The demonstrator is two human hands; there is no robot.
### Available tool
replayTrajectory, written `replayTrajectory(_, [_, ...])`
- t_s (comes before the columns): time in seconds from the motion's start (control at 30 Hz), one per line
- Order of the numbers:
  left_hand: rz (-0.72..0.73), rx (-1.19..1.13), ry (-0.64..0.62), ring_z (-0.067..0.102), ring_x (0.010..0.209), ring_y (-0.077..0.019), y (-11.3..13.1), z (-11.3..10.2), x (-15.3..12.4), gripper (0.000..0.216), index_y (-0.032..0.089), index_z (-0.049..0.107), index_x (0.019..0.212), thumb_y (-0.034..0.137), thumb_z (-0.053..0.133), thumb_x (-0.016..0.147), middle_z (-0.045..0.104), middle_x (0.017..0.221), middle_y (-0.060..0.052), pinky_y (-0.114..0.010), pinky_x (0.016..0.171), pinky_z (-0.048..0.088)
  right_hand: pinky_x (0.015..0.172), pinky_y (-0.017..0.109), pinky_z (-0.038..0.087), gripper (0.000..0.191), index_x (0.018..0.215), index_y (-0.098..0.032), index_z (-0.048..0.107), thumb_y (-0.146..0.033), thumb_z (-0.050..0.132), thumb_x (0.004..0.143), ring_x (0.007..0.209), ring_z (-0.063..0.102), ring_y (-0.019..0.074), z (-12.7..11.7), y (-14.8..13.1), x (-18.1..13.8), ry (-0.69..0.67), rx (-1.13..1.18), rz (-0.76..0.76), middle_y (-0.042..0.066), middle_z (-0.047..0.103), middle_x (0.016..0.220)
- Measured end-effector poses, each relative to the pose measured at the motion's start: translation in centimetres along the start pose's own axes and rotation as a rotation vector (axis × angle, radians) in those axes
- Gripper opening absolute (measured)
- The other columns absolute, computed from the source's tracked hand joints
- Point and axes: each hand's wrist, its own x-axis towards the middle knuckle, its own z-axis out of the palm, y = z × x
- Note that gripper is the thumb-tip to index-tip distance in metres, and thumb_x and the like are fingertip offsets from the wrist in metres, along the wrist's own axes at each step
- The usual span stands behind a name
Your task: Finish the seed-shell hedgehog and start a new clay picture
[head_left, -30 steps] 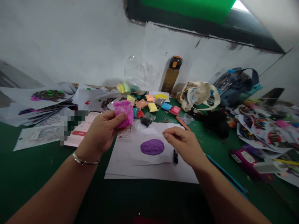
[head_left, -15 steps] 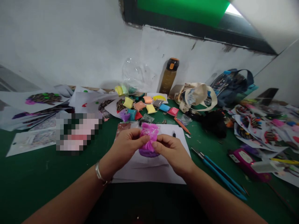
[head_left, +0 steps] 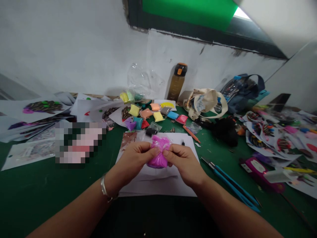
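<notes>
Both my hands meet over the white paper sheets (head_left: 158, 185) in the middle of the green table. My left hand (head_left: 135, 160) and my right hand (head_left: 183, 162) each pinch one side of a small clear bag of bright pink clay (head_left: 159, 150), fingers closed on it. The bag hides the flat purple clay disc that lay on the paper. A silver bracelet (head_left: 105, 190) circles my left wrist.
Several small bags of coloured clay (head_left: 148, 114) lie behind the paper. A brown bottle (head_left: 177, 82) stands at the wall. Blue-handled scissors (head_left: 230, 181) lie to the right. A cloth bag (head_left: 206, 102) and printed sheets (head_left: 277, 138) crowd the right; more sheets (head_left: 37, 112) lie left.
My left hand brought the pink bag from the upper left down to the centre. My right hand came in and took hold of its other side. The purple disc is now covered.
</notes>
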Motion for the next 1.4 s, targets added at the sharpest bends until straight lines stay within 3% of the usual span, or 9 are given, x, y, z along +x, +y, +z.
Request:
replayTrajectory(0.17, [0.015, 0.113, 0.046, 0.031, 0.055, -0.0099, -0.1, -0.2, 0.0, 0.037, 0.018, 0.044, 0.052, 0.041, 0.058, 0.077, 0.035, 0.055, 0.005, -0.023, 0.05, 0.025, 0.056, 0.025, 0.033, 0.029, 0.06, -0.018, 0.058, -0.037, 0.063, 0.082, 0.059, 0.044, 0.0109, 0.0, 0.4, -0.1, 0.007, -0.034, -0.019, -0.002, 0.051, 0.06])
replayTrajectory(0.27, [0.021, 0.157, 0.058, 0.032, 0.055, -0.0102, 0.0, -0.4, -0.1, 0.036, 0.017, 0.046, 0.052, 0.04, 0.058, 0.078, 0.036, 0.055, 0.005, -0.023, 0.05, 0.025, 0.06, 0.025, 0.04, 0.017, 0.079, -0.02, 0.064, -0.035, 0.069, 0.077, 0.066, 0.051, 0.0124, 0.2, 0.3, -0.2, -0.002, 0.08, -0.006, -0.001, 0.059, 0.073])
replayTrajectory(0.33, [0.018, 0.157, 0.034, 0.035, 0.056, -0.0106, 0.1, -0.4, -0.2, 0.034, 0.017, 0.051, 0.054, 0.04, 0.057, 0.078, 0.04, 0.055, 0.004, -0.023, 0.05, 0.027, 0.063, 0.026, 0.044, 0.021, 0.086, -0.02, 0.065, -0.036, 0.071, 0.074, 0.069, 0.054, 0.0135, 0.2, 0.1, -0.2, -0.012, 0.13, 0.005, 0.0, 0.062, 0.079])
replayTrajectory(0.57, [0.027, 0.143, -0.067, 0.042, 0.055, -0.0105, -0.1, -0.3, -0.3, 0.033, 0.017, 0.063, 0.066, 0.046, 0.059, 0.08, 0.05, 0.059, 0.003, -0.021, 0.051, 0.032, 0.056, 0.024, 0.041, 0.019, 0.073, -0.019, 0.065, -0.037, 0.069, 0.075, 0.06, 0.049, 0.0114, -0.2, -0.4, -0.4, 0.034, 0.033, 0.0, -0.002, 0.057, 0.066])
replayTrajectory(0.73, [0.034, 0.083, -0.04, 0.049, 0.061, -0.0123, -0.4, -0.1, -0.2, 0.027, 0.016, 0.067, 0.075, 0.041, 0.059, 0.081, 0.058, 0.065, 0.001, -0.023, 0.056, 0.038, 0.056, 0.024, 0.04, 0.016, 0.069, -0.019, 0.064, -0.032, 0.068, 0.076, 0.059, 0.047, 0.0101, -0.2, -0.6, -0.4, -0.001, -0.002, -0.024, -0.003, 0.054, 0.062])
replayTrajectory(0.87, [0.022, 0.083, -0.031, 0.052, 0.064, -0.0139, -0.2, -0.1, -0.3, 0.024, 0.017, 0.069, 0.077, 0.038, 0.058, 0.08, 0.062, 0.068, 0.0, -0.024, 0.06, 0.04, 0.062, 0.026, 0.044, 0.011, 0.08, -0.02, 0.069, -0.03, 0.068, 0.077, 0.067, 0.054, 0.0124, -0.3, -0.7, -0.4, -0.025, -0.008, -0.017, -0.001, 0.062, 0.073])
replayTrajectory(0.97, [0.016, 0.093, -0.041, 0.049, 0.061, -0.0125, 0.1, -0.1, -0.4, 0.023, 0.016, 0.067, 0.073, 0.036, 0.058, 0.08, 0.058, 0.064, 0.001, -0.023, 0.057, 0.038, 0.065, 0.026, 0.045, 0.014, 0.085, -0.021, 0.069, -0.031, 0.068, 0.077, 0.071, 0.056, 0.0136, -0.4, -0.7, -0.4, -0.036, 0.007, -0.002, 0.0, 0.064, 0.078])
replayTrajectory(1.13, [0.044, 0.116, -0.105, 0.038, 0.054, -0.0091, 0.3, 0.0, -0.5, 0.032, 0.016, 0.056, 0.058, 0.038, 0.057, 0.081, 0.045, 0.055, 0.004, -0.02, 0.05, 0.031, 0.055, 0.023, 0.037, 0.014, 0.071, -0.018, 0.062, -0.03, 0.067, 0.077, 0.059, 0.046, 0.0097, -0.6, -0.6, -0.4, 0.002, -0.026, 0.004, -0.003, 0.053, 0.063])
replayTrajectory(1.4, [0.049, 0.153, -0.064, 0.042, 0.058, -0.0101, 0.1, -0.2, -0.4, 0.031, 0.015, 0.058, 0.062, 0.039, 0.057, 0.081, 0.048, 0.059, 0.003, -0.021, 0.054, 0.035, 0.054, 0.022, 0.035, 0.015, 0.07, -0.017, 0.061, -0.028, 0.068, 0.076, 0.058, 0.044, 0.0089, -0.6, -0.8, -0.5, -0.005, -0.023, 0.006, -0.004, 0.051, 0.062])
